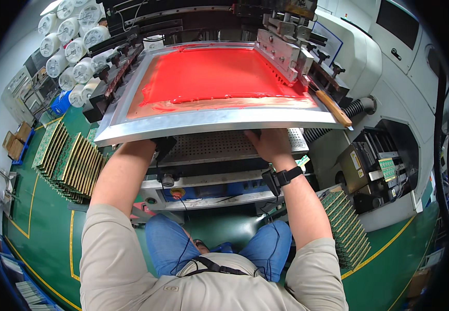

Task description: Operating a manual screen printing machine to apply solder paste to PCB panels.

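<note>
A raised metal-framed printing screen (219, 120) covered in red ink (211, 72) tilts up over a perforated metal bed (214, 145). My right hand (268, 142) rests flat on the bed just under the frame's front edge, fingers spread; a black band wraps its wrist. My left hand is hidden beneath the frame; only my left forearm (123, 171) shows, reaching under the front left corner. What that hand touches cannot be seen. A squeegee head (284, 49) sits at the screen's right side.
Racks of green circuit boards stand at the left (71, 160) and right (349, 228). White rolls (71, 46) are stacked at the back left. A wooden-handled tool (333, 108) lies on the frame's right corner. White machine housing (390, 67) fills the right. The floor is green with yellow lines.
</note>
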The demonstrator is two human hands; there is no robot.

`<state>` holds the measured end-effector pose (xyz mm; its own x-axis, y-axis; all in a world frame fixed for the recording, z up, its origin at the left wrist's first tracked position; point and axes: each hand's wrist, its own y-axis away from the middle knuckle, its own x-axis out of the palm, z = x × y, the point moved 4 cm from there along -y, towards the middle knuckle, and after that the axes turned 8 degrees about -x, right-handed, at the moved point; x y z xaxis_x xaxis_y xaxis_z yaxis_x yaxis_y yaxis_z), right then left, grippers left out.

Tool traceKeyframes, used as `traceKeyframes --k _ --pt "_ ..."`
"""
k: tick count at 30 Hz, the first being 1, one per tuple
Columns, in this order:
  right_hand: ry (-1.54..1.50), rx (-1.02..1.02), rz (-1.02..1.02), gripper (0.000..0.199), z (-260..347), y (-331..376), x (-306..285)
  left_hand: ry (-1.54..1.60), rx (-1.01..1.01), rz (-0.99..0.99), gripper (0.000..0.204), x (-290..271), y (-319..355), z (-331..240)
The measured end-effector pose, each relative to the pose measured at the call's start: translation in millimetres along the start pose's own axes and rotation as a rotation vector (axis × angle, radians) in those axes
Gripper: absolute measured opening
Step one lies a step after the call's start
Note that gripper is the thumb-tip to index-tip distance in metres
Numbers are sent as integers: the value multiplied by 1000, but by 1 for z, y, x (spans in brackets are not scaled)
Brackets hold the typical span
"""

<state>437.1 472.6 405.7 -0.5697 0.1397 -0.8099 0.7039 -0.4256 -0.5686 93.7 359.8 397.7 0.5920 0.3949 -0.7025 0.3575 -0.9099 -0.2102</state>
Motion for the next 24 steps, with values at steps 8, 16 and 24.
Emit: traceKeyframes --k 8,16,24 --pt "-135 -101 -331 37 25 65 -40 -372 266 -157 58 7 89 -74" --pt "-802 965 -242 39 -53 270 54 492 -440 602 41 35 279 -16" --pt "-787 1190 65 76 -85 284 116 390 -963 594 25 131 384 185"
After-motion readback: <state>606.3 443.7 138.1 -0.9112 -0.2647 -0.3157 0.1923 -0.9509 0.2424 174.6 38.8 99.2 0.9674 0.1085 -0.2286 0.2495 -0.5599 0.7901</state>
